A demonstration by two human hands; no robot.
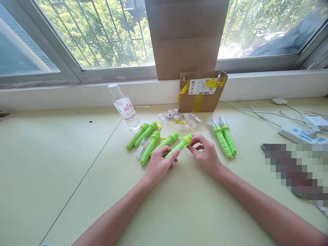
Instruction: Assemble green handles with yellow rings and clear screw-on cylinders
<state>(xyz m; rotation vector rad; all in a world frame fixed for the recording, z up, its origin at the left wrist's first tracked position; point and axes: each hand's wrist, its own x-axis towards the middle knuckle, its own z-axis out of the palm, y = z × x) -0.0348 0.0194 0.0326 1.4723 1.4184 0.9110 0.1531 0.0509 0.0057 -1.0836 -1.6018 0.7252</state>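
My left hand (161,163) is wrapped round a green ribbed handle (180,145), tilted with its threaded end up to the right. A yellow ring (188,138) sits around that threaded end. My right hand (207,154) pinches at the ring's right side with thumb and fingers; the fingertips are partly hidden. Left of my hands lie several more green handles (150,147) with bare threaded ends, a clear ribbed cap (142,147) and loose yellow rings (159,125). To the right, two green handles (223,141) have clear caps (214,123) on their ends.
Several clear plastic caps (189,121) and small clear pieces lie in front of an open cardboard box (197,102). A water bottle (126,108) stands at the back left. At right are a power strip (294,134), white cables (258,112) and a partly blurred-out dark object (294,171).
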